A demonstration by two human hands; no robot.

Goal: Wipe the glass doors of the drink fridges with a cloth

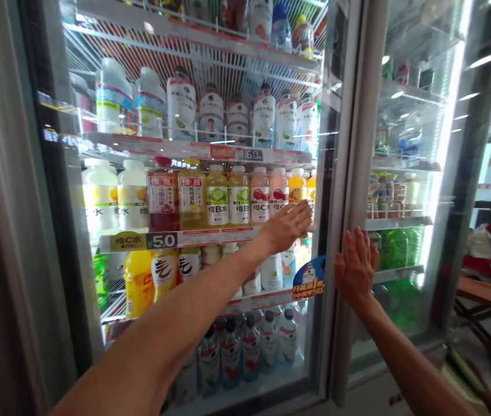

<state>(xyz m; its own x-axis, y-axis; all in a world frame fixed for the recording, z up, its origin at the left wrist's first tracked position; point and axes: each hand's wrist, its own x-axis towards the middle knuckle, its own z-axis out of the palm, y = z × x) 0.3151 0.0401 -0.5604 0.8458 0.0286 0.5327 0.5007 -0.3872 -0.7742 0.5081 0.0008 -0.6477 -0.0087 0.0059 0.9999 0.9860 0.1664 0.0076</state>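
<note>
My left hand reaches across to the right, fingers stretched out flat at the glass door of a drinks fridge, in front of the bottles with orange labels. Whether its palm touches the glass cannot be made out. My right hand lies with fingers extended against the grey door frame, right of the glass. Neither hand visibly holds anything. Behind the glass, a pink drink bottle and a yellow-green drink bottle stand upright in a row. A blue and orange sticker is below my left hand.
White wire shelves hold several more bottles, including a dark red one and a yellow one. A price strip runs along the middle shelf. A second glass-fronted fridge section stands right, with a folding stool beyond it.
</note>
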